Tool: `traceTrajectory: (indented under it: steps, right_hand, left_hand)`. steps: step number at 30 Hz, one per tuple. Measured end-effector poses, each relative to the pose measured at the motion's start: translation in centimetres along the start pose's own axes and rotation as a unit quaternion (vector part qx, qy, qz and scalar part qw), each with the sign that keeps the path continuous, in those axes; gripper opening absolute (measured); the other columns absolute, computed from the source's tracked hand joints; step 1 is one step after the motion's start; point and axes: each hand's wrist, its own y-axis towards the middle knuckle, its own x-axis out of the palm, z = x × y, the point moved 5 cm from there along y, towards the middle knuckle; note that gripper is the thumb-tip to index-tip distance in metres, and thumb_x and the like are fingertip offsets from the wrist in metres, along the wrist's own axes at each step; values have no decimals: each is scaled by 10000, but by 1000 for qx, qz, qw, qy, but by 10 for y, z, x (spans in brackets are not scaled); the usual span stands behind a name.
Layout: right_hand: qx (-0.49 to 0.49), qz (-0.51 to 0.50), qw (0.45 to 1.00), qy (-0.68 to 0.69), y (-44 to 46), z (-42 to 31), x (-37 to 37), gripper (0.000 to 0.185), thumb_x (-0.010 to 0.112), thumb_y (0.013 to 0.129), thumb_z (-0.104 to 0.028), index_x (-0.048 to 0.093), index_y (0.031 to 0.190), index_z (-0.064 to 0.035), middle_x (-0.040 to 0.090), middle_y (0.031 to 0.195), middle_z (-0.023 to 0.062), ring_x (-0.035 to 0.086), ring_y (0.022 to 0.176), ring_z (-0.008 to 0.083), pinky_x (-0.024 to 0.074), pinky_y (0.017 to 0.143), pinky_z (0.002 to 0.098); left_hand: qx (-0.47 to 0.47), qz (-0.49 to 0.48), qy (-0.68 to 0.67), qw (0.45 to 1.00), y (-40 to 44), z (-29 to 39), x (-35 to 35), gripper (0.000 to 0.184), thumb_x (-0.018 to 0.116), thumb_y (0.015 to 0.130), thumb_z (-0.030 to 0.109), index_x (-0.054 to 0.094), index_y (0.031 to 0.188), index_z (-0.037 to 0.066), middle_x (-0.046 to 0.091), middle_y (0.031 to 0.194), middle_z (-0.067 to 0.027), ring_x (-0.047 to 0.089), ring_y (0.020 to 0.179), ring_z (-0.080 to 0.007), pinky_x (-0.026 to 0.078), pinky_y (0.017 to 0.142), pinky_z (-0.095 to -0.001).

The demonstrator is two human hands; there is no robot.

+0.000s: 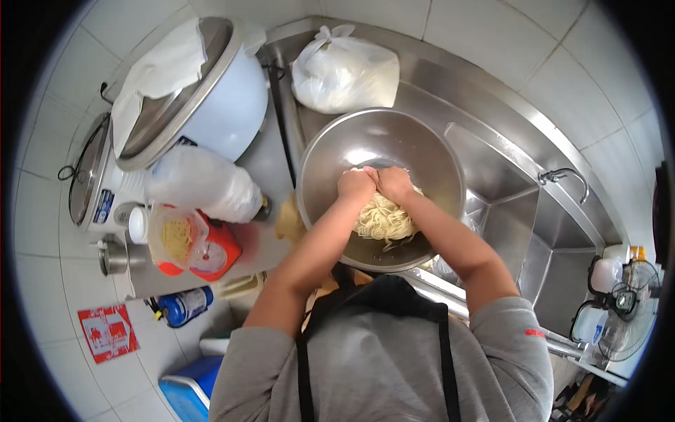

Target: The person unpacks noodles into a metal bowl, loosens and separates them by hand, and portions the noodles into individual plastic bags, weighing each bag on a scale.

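Two hands (356,186) (394,183), touching, curled, at noodles (384,219)

Glossy metal bowl (422,148), pale soft noodles (383,221)

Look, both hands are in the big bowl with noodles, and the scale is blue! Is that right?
Not quite: the head view shows the scale is red, not blue. The left hand and right hand are in the big bowl with noodles.

A steel counter (424,86) carries a metal bowl (325,155), knotted bag (346,76) and red scale (219,252)
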Motion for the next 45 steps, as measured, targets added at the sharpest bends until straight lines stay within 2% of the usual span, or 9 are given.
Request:
traceTrajectory:
  steps: [5, 8, 12, 17, 26, 32, 36, 40, 45]
  right_hand:
    - [-107, -223, 963, 102, 2, 4, -34, 571, 551, 788, -517, 597, 1056, -16, 602, 953, 219, 570, 959, 345, 438, 847, 409]
    - [-132, -315, 939, -31, -27, 36, -40, 1079, 793, 535, -476, 270, 1385, -67, 359, 1322, 242, 436, 1164, 351, 384, 958, 412]
    - [-114, -275, 949, -102, -79, 29, -18, 1354, 854, 372, -370, 40, 1426, -121, 147, 1396, 295, 349, 1202, 450, 357, 998, 422]
    - [-103, -263, 959, 14, -81, 21, -25, 1258, 815, 391, -258, 101, 1418, -124, 315, 1244, 267, 412, 1129, 414, 382, 960, 400]
    - [-7, -292, 917, 270, -54, 33, -53, 770, 762, 619, -353, 487, 1267, -43, 551, 1168, 163, 507, 1100, 231, 371, 946, 307]
    - [1, -278, 950, 141, -20, 40, -33, 602, 764, 647, -344, 588, 1144, -54, 640, 1043, 112, 598, 958, 196, 444, 848, 308]
    - [50, -256, 954, 146, -19, 28, -39, 611, 748, 613, -299, 583, 1150, -58, 631, 1061, 139, 600, 972, 236, 449, 853, 313]
    - [43, -178, 978, 101, -17, 38, -23, 656, 743, 572, -278, 569, 1170, -72, 634, 1044, 152, 618, 927, 272, 474, 817, 323]
    - [69, -141, 981, 116, -22, 41, -29, 672, 770, 536, -312, 588, 1133, -61, 641, 1015, 153, 628, 911, 268, 483, 801, 332]
  left_hand:
    - [76, -122, 1, 990, -25, 4, -35, 578, 545, 802, 463, 524, 1144, -3, 502, 1177, -244, 496, 1095, -358, 438, 855, -447]
    - [156, -148, 118, 970, -78, 29, -32, 989, 697, 604, 567, 303, 1341, 40, 317, 1350, -260, 378, 1207, -411, 390, 913, -506]
    - [170, -179, 225, 943, -96, 50, -33, 1383, 822, 394, 542, 31, 1429, 78, 172, 1411, -288, 356, 1185, -465, 340, 945, -570]
    - [211, -131, 71, 966, -83, 37, -23, 1137, 797, 445, 377, 254, 1382, 30, 418, 1161, -228, 488, 1021, -370, 438, 866, -387]
    - [25, -297, -277, 914, -43, 4, -22, 710, 735, 520, 258, 568, 1165, 12, 621, 1047, -145, 588, 945, -203, 453, 837, -282]
    - [20, -311, -277, 909, -18, -11, -15, 528, 753, 565, 211, 623, 1022, -20, 644, 961, -133, 612, 840, -189, 491, 754, -300]
    - [-101, -374, -322, 864, -13, -16, -17, 504, 733, 600, 202, 624, 1048, -2, 641, 974, -133, 615, 849, -199, 498, 735, -304]
    - [11, -243, -244, 939, -10, -3, -16, 602, 713, 600, 205, 562, 1139, -18, 643, 968, -121, 616, 827, -196, 495, 730, -302]
    - [-16, -279, -200, 939, -6, -5, -2, 804, 729, 535, 258, 458, 1252, 17, 570, 1154, -162, 570, 1011, -235, 456, 849, -318]
